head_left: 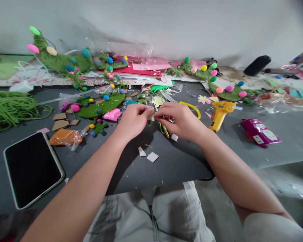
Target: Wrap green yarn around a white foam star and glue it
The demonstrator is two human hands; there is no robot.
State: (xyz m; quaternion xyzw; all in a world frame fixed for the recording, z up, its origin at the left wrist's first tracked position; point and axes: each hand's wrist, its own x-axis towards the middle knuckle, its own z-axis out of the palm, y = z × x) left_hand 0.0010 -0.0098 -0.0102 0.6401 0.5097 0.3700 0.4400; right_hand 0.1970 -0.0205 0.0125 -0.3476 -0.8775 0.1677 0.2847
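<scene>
My left hand (135, 120) and my right hand (179, 120) meet above the middle of the table, fingertips almost touching. Both are closed in a pinch; whatever small thing lies between the fingertips is too small and covered to name. Just beyond them are a pale yellow paper flower (157, 101) and scissors with yellow handles (192, 107), partly hidden by my right hand. Two white foam-like pieces, one a square (153, 157), lie nearer to me. A yellow glue gun (221, 114) stands to the right of my right hand. Pink clay in plastic (112, 114) lies beside my left hand.
A tablet (33, 168) and orange clay in plastic (66, 137) lie left, near green cord (11, 109). Green yarn-wrapped crescents with colored balls (62, 62) stand at the back. A purple packet (261, 131) is at right. The table's front edge runs before my lap.
</scene>
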